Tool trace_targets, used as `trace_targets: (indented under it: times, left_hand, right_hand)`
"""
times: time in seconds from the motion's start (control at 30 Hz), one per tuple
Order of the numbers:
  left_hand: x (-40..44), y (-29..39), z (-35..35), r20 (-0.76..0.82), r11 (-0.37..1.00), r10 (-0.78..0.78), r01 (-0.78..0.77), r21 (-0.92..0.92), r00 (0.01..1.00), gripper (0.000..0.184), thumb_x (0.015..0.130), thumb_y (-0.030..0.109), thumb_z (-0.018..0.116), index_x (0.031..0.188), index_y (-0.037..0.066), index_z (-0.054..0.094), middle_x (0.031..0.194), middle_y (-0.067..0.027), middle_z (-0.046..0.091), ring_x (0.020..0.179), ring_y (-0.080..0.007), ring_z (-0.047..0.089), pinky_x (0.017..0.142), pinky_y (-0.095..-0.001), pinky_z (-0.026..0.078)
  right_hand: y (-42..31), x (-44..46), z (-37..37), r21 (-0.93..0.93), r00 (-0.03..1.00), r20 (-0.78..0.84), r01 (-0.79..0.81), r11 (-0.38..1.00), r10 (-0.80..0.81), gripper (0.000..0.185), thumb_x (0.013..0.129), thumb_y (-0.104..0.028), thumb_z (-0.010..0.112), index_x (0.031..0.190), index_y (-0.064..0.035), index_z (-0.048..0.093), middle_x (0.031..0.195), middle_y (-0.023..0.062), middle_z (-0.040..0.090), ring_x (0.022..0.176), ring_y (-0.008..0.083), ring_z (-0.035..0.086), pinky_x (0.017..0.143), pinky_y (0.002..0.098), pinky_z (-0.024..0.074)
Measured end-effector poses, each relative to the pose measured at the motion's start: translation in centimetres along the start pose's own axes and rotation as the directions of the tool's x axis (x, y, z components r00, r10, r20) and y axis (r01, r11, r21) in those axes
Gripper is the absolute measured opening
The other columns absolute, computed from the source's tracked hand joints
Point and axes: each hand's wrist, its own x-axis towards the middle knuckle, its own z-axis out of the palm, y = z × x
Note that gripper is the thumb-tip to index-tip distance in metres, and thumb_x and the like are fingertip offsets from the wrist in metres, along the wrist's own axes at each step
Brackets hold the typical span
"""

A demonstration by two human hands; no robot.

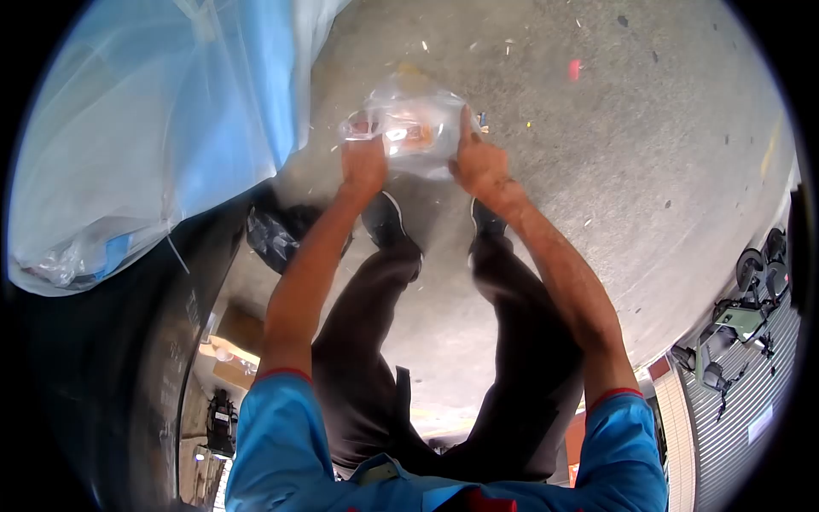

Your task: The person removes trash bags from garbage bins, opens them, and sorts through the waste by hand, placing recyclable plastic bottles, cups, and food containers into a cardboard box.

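Between my two hands is a clear plastic bag [439, 119], blurred by motion, with an orange-and-white patch on or inside it. My left hand [364, 158] is closed on the bag's left edge, where the film bunches up around the fingers. On the opposite edge, my right hand [480, 162] grips the plastic with its index finger stretched along it. The bag is held out in front of my shoes, over the concrete floor. What the orange patch is I cannot make out.
A large translucent plastic sack [153, 128] with blue in it fills the upper left, above a dark container [94, 367]. A black plastic bag [277, 235] lies by my left shoe. Small litter and a red scrap [574, 69] dot the floor [648, 154]. Wheeled equipment [738, 320] stands far right.
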Motion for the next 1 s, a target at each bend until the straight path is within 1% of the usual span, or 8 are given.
trace_targets:
  times: [0.17,0.33,0.57,0.7,0.77,0.83,0.9,1.0]
  left_hand:
    - [1.5,0.2,-0.4,-0.012,1.000,-0.013,0.013,0.021,1.000,0.045,0.068,0.020,0.077,0.108,0.002,0.064,0.127,-0.0214,0.048,0.113,-0.0394,0.050,0.088,-0.0460,0.046]
    - [2.2,-0.6,0.6,0.262,0.996,-0.085,0.093,-0.016,0.961,0.036,0.067,0.023,0.078,0.093,0.003,0.064,0.093,-0.0189,0.065,0.087,-0.0348,0.063,0.077,-0.0443,0.050]
    - [-1.3,2.0,-4.3,0.264,0.970,0.035,0.031,-0.240,0.964,0.023,0.073,0.020,0.069,0.088,0.006,0.057,0.086,-0.0172,0.064,0.085,-0.0369,0.063,0.074,-0.0482,0.048]
    - [-5.8,3.7,-6.9,0.267,0.862,-0.181,0.283,-0.420,0.947,0.024,0.076,0.023,0.070,0.076,0.005,0.055,0.067,-0.0140,0.059,0.069,-0.0327,0.061,0.062,-0.0425,0.045]
    - [-8.8,4.2,-9.1,0.277,0.703,-0.246,0.368,-0.609,0.929,0.023,0.076,0.016,0.073,0.070,0.005,0.054,0.060,-0.0058,0.056,0.057,-0.0177,0.056,0.051,-0.0325,0.043]
    - [-12.4,6.0,-12.7,0.535,0.303,-0.373,0.645,-0.702,0.758,0.022,0.077,0.010,0.073,0.069,0.006,0.053,0.060,0.0007,0.053,0.052,-0.0064,0.049,0.045,-0.0221,0.038]
    - [-15.6,8.8,-17.8,0.493,0.175,-0.439,0.610,-0.772,0.751,0.020,0.078,0.008,0.072,0.069,0.007,0.054,0.062,0.0004,0.056,0.050,-0.0050,0.049,0.044,-0.0189,0.037]
    - [-19.1,13.4,-26.7,0.450,-0.008,-0.494,0.514,-0.858,0.744,0.018,0.079,0.005,0.070,0.069,0.003,0.056,0.064,-0.0019,0.059,0.054,-0.0056,0.050,0.047,-0.0219,0.038]
  right_hand:
    - [0.0,0.9,0.6,-0.117,1.000,0.030,0.006,0.993,-0.003,0.085,0.084,-0.025,0.062,0.148,0.0016,0.012,0.109,0.0185,0.063,0.090,0.0360,0.066,0.077,0.0444,0.0533]
    - [0.2,2.8,2.6,0.038,1.000,-0.028,0.006,0.999,-0.004,0.041,0.083,-0.019,0.060,0.117,0.0014,0.051,0.100,0.0179,0.066,0.090,0.0352,0.067,0.077,0.0446,0.0534]
    - [1.8,-0.5,2.4,0.121,0.950,-0.248,0.223,0.967,-0.188,0.024,0.082,-0.014,0.057,0.101,0.0008,0.059,0.094,0.0200,0.066,0.084,0.0374,0.065,0.072,0.0468,0.0516]
    - [1.4,-6.8,-0.3,0.224,0.897,-0.363,0.345,0.911,-0.251,0.023,0.083,-0.015,0.058,0.102,-0.0018,0.059,0.093,0.0197,0.065,0.081,0.0393,0.064,0.069,0.0476,0.0514]
    - [1.0,-10.6,-1.5,0.309,0.911,-0.318,0.360,0.880,-0.261,0.023,0.083,-0.017,0.059,0.102,-0.0039,0.062,0.095,0.0185,0.066,0.081,0.0384,0.064,0.068,0.0468,0.0518]
    - [1.2,-14.5,-0.9,0.295,0.898,-0.163,0.440,0.848,-0.410,0.026,0.084,-0.023,0.061,0.102,-0.0052,0.065,0.096,0.0167,0.067,0.080,0.0369,0.065,0.067,0.0440,0.0529]
    - [-3.9,-21.7,-7.9,0.463,0.915,-0.201,0.403,0.789,-0.349,0.034,0.076,-0.026,0.072,0.101,-0.0037,0.066,0.099,0.0151,0.066,0.087,0.0295,0.066,0.073,0.0372,0.0528]
    - [-8.3,-29.6,-14.1,0.266,0.780,-0.388,0.605,0.750,-0.491,0.046,0.070,-0.033,0.077,0.103,-0.0051,0.064,0.090,0.0113,0.061,0.082,0.0296,0.061,0.069,0.0383,0.0505]
